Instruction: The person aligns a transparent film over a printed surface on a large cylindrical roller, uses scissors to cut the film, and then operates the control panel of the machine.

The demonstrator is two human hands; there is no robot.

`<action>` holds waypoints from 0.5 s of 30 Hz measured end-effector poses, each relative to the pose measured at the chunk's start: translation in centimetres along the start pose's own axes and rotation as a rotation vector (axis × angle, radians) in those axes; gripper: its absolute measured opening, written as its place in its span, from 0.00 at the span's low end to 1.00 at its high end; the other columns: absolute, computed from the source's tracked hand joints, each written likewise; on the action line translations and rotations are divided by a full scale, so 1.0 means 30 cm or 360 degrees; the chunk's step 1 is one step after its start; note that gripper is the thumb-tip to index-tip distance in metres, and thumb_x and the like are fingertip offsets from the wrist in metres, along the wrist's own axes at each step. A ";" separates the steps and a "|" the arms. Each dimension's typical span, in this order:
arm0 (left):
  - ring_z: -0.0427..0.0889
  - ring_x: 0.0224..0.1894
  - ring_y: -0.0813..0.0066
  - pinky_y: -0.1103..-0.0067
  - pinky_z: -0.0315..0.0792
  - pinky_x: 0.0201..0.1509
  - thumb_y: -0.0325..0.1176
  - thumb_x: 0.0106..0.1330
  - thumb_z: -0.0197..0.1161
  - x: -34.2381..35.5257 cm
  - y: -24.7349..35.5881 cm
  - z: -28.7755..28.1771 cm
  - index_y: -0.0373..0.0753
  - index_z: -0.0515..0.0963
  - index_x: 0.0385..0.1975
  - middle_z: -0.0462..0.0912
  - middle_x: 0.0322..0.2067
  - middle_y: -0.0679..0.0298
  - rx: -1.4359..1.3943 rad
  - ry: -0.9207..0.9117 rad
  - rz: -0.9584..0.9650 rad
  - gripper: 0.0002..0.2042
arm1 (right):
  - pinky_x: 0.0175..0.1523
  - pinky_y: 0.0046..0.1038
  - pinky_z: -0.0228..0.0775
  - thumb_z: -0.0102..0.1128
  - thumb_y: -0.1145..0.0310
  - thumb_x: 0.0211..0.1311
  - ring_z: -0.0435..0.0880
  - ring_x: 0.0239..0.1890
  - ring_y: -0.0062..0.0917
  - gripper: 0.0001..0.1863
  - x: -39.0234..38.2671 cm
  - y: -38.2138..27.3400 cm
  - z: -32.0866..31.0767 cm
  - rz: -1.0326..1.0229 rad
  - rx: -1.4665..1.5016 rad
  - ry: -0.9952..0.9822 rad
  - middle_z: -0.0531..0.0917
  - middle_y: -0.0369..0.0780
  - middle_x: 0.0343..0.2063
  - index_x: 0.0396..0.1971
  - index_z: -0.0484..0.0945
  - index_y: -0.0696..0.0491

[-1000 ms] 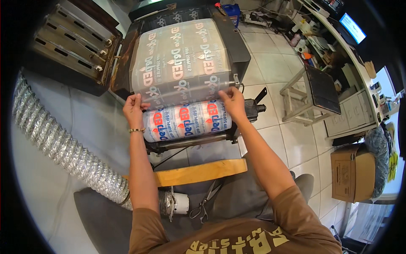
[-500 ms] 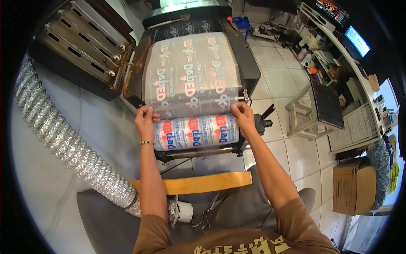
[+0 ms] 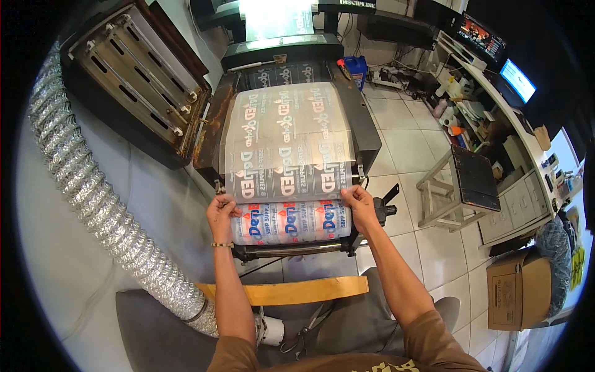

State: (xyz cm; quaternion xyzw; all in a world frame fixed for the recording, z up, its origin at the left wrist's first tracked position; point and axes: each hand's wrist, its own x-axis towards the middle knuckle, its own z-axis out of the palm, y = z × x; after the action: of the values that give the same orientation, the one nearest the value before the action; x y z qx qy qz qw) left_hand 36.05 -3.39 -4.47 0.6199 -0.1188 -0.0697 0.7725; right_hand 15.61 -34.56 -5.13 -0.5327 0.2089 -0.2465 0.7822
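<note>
A wide sheet of clear film point(image 3: 285, 133) with rows of pale printed logos runs toward me over a dark, partly rusty machine point(image 3: 356, 127). At its near end lies a roll of the same film point(image 3: 291, 223), its print showing red and blue. My left hand point(image 3: 223, 217) pinches the film's left edge between thumb and fingers, just where sheet and roll meet. Opposite it, my right hand point(image 3: 362, 208) pinches the right edge the same way. Beneath the roll is a metal bar point(image 3: 297, 250) on the machine's front frame.
A silver flexible duct point(image 3: 114, 211) slants down the left side to a white pipe end point(image 3: 271, 330). A curved yellow strip point(image 3: 297, 289) crosses before my lap, near scissors point(image 3: 305, 332). On the right stand a stool point(image 3: 474, 177), a cardboard box point(image 3: 517, 291) and a lit screen point(image 3: 517, 80).
The whole view has tilted up, showing more of the machine's far end. The film's print has shifted slightly toward me and the roll has turned. Both hands keep pinching the edges.
</note>
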 end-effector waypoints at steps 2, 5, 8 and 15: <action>0.79 0.21 0.81 0.85 0.72 0.25 0.25 0.64 0.63 -0.006 -0.008 0.006 0.36 0.75 0.37 0.79 0.25 0.68 -0.0065 -0.0005 -0.0040 0.05 | 0.31 0.16 0.56 0.65 0.67 0.64 0.66 0.24 0.08 0.07 0.010 0.002 -0.034 -0.0007 0.0016 -0.0056 0.73 0.25 0.21 0.28 0.76 0.50; 0.78 0.20 0.82 0.85 0.69 0.22 0.27 0.65 0.62 -0.017 0.015 0.032 0.37 0.76 0.36 0.78 0.23 0.68 -0.0124 0.0037 -0.0115 0.04 | 0.31 0.17 0.59 0.66 0.68 0.61 0.67 0.23 0.08 0.08 -0.001 -0.043 -0.026 0.0129 -0.0002 0.0005 0.75 0.25 0.21 0.25 0.77 0.49; 0.75 0.18 0.83 0.85 0.65 0.19 0.29 0.66 0.62 -0.008 0.014 -0.006 0.39 0.76 0.37 0.76 0.21 0.69 -0.0094 0.0060 -0.0122 0.04 | 0.33 0.17 0.63 0.67 0.68 0.60 0.72 0.25 0.10 0.07 -0.035 -0.129 0.077 0.0068 -0.0028 0.0087 0.79 0.27 0.23 0.26 0.78 0.50; 0.71 0.15 0.84 0.88 0.60 0.15 0.30 0.68 0.62 -0.007 0.016 -0.002 0.40 0.75 0.36 0.74 0.18 0.71 -0.0176 -0.0054 -0.0192 0.04 | 0.37 0.17 0.66 0.67 0.68 0.60 0.77 0.30 0.12 0.06 -0.006 -0.082 0.007 0.0089 -0.0081 0.0017 0.82 0.31 0.27 0.31 0.80 0.53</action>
State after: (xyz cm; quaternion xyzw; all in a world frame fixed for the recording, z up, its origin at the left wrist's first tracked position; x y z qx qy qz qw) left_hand 35.85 -3.16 -4.02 0.5810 -0.0903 -0.1329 0.7979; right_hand 15.17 -35.07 -2.74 -0.5450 0.2342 -0.2220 0.7739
